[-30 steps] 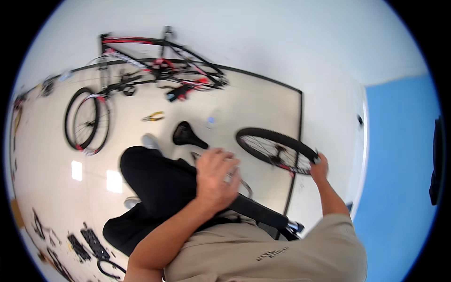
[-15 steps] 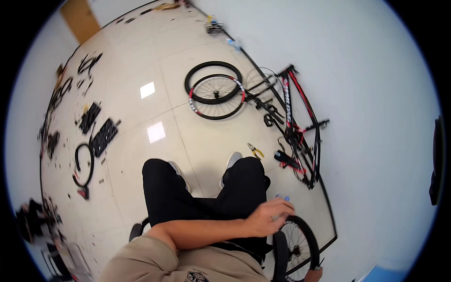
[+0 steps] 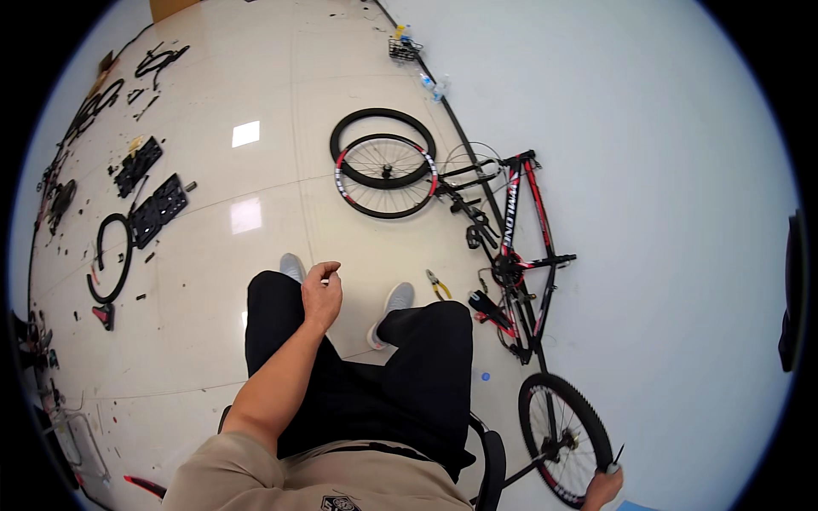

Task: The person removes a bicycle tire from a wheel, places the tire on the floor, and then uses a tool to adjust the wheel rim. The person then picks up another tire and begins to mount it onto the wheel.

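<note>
The wheel (image 3: pixel 571 442), at five o'clock, is gripped at its edge by the right hand (image 3: pixel 603 487) — presumably against tipping — while the left hand (image 3: pixel 322 300), at eight o'clock, is held loosely curled, apparently empty.

Pale, glossy floor tiles (image 3: pixel 204 264) with thin joints and 2 bright reflections. Near the middle, a spoked wheel (image 3: pixel 387 171) with a red, white and black rim lies partly over a black tire (image 3: pixel 382 112). Closer in are yellow-handled pliers (image 3: pixel 440 288), a small blue cap (image 3: pixel 486 376) and 2 grey shoes (image 3: pixel 394 308), worn by the seated person. On the left lie 2 black tool cases (image 3: pixel 159 210), a black tire loop (image 3: pixel 129 247) just beside them, a red and black saddle (image 3: pixel 103 316) and scattered small dark pieces (image 3: pixel 141 297). Farther off, by the wall's foot, sit clear plastic bottles (image 3: pixel 434 87) and a dark wire basket (image 3: pixel 403 51).
</note>
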`<state>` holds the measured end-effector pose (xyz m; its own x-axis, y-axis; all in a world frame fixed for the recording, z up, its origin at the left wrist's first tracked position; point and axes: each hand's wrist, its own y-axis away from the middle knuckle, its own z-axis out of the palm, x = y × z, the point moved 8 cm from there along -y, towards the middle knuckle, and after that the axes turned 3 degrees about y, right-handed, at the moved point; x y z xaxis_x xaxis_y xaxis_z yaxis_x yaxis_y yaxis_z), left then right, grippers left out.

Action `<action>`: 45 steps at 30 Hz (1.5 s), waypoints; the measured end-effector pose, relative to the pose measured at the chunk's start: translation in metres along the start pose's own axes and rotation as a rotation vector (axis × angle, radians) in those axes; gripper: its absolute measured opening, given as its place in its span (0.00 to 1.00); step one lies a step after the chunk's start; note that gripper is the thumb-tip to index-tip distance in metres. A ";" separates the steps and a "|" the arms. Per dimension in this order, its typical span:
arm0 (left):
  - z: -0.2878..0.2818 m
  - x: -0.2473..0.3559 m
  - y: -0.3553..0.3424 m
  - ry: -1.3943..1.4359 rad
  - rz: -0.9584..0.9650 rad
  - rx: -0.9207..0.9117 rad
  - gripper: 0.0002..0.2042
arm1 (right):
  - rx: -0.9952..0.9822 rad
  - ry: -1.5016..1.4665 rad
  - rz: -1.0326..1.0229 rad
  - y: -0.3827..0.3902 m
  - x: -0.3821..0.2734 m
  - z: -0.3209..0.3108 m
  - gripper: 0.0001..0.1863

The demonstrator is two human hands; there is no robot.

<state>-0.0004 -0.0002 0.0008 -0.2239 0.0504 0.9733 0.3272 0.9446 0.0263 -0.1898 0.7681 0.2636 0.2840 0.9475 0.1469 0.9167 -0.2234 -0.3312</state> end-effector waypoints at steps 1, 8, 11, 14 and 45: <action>0.005 -0.004 -0.004 0.014 -0.016 -0.040 0.12 | 0.042 -0.029 -0.040 -0.008 -0.021 -0.020 0.20; 0.040 -0.018 0.005 0.001 0.027 -0.193 0.14 | 0.296 -0.335 -0.519 -0.064 -0.173 -0.124 0.17; 0.045 -0.013 0.014 -0.061 0.028 -0.301 0.21 | 0.220 -0.488 -0.673 -0.078 -0.252 -0.145 0.16; 0.043 -0.007 0.015 -0.101 0.014 -0.374 0.30 | 0.159 -0.721 -0.840 -0.080 -0.336 -0.143 0.15; 0.055 -0.004 -0.057 0.600 -0.391 -0.241 0.52 | -0.413 -0.976 -1.135 0.215 -0.683 0.043 0.16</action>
<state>-0.0689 -0.0368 -0.0168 0.1507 -0.5245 0.8380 0.5336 0.7567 0.3777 -0.1992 0.0825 0.0523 -0.7249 0.3964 -0.5633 0.5740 0.7998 -0.1759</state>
